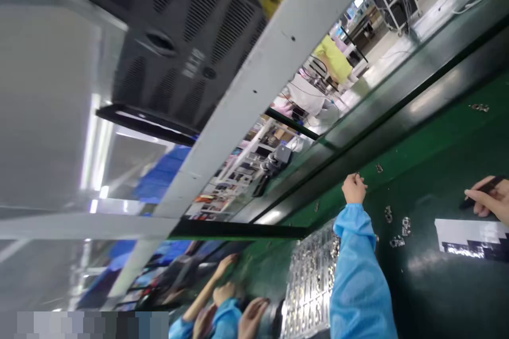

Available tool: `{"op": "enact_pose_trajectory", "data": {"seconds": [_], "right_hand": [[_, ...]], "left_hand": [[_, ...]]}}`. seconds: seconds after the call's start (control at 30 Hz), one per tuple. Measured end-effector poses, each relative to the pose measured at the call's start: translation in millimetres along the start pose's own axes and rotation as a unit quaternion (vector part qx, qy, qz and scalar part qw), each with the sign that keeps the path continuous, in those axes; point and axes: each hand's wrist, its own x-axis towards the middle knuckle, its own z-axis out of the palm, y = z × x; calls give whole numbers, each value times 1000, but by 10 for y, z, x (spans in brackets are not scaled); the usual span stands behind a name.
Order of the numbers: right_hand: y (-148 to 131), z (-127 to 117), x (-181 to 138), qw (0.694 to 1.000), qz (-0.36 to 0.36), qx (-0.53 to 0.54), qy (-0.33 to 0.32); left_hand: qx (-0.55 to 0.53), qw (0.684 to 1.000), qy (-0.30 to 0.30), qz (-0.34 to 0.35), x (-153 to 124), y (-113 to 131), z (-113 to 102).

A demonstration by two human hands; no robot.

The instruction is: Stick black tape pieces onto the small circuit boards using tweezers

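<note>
- Green worktop (445,296), head view tilted, workshop behind.
- Small metal parts (388,214) lie loose between my hands; probably light, stiff, slippery, maybe fragile: I'd pinch the edges.
- My right hand (487,198) grasps a slim black tool (491,184); left hand (353,189) curled, can't tell if holding anything.
- White strip (469,230) near right hand; blue sleeve (361,275) partly blocks the filled clear tray (292,291); co-worker's hands (225,293) beyond.
</note>
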Motion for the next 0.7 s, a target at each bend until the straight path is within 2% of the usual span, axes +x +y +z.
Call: {"op": "enact_pose_trajectory", "data": {"seconds": [0.1, 0.2, 0.23, 0.3, 0.33, 0.4, 0.47, 0.53, 0.7], "right_hand": [[-150, -10, -27, 1000, -1, 5, 11], [-313, -19, -9, 1000, -9, 24, -6], [-353, -27, 3, 999, -14, 22, -21], [-405, -41, 5, 998, -8, 20, -58], [-418, -43, -9, 997, -5, 18, -72], [-417, -33, -57, 995, 0, 12, -96], [-388, -11, -102, 993, 5, 3, -120], [-342, 14, -122, 990, 12, -9, -142], [-241, 38, -95, 988, -11, -60, -141]], "left_hand": [[-60, 996, -49, 48, -539, 68, 36], [-114, 978, -134, 110, -1191, 50, 35], [-97, 964, -165, 182, -1384, 18, 42], [-51, 912, -223, 340, -1722, -53, 106], [-20, 879, -234, 414, -1867, -79, 164], [49, 827, -228, 512, -2095, -99, 313], [126, 800, -205, 550, -2228, -95, 458], [187, 790, -184, 554, -2276, -95, 556], [213, 797, -170, 538, -2262, -141, 601]]}}
